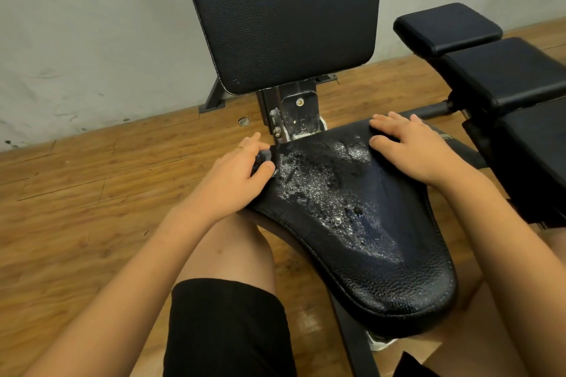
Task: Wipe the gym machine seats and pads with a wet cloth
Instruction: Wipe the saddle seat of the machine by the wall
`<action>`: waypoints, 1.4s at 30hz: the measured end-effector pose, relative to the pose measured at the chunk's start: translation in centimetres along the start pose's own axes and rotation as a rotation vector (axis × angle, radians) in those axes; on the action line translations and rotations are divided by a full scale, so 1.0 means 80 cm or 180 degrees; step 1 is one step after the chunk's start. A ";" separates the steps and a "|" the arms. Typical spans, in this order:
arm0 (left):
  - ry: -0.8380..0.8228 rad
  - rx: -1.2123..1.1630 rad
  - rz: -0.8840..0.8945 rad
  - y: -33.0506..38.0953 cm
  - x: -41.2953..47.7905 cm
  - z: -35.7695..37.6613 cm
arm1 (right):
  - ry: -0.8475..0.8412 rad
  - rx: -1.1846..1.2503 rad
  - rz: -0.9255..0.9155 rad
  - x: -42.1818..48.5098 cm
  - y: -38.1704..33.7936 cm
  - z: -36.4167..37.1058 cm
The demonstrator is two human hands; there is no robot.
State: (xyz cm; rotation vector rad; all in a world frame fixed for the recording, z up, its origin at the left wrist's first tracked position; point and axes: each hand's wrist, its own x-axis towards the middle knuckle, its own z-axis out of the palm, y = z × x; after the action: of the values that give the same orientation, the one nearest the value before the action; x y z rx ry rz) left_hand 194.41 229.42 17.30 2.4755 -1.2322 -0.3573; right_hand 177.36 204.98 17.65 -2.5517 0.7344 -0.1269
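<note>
no text, label, brand or number can be read anywhere here.

Wooden floor point(76, 193) — scuffed grey wall point(76, 40)

Backrest point(280, 15) close behind seat point(382, 254)

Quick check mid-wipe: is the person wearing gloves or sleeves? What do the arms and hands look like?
No gloves: the left hand and right hand are both bare. Both forearms are bare too, with no sleeve, watch or bracelet in view. A thin ring seems to sit on a left-hand finger. Black shorts show below.
</note>
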 end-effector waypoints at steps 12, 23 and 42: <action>0.0165 -0.0014 0.1009 0.018 -0.065 0.011 | 0.0002 -0.0089 0.0019 0.003 0.002 -0.002; 0.0471 0.0038 0.0368 0.003 -0.040 0.013 | -0.0019 -0.0059 -0.0018 0.003 0.004 0.003; 0.0070 0.0070 0.1861 0.119 -0.117 0.028 | -0.0002 -0.0123 -0.0026 0.002 0.002 0.001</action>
State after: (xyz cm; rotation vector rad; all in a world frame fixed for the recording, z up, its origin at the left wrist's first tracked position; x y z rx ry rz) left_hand 181.21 231.18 19.88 1.9982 -1.8669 -0.1562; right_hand 177.43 204.84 17.48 -2.5915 0.7329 -0.1157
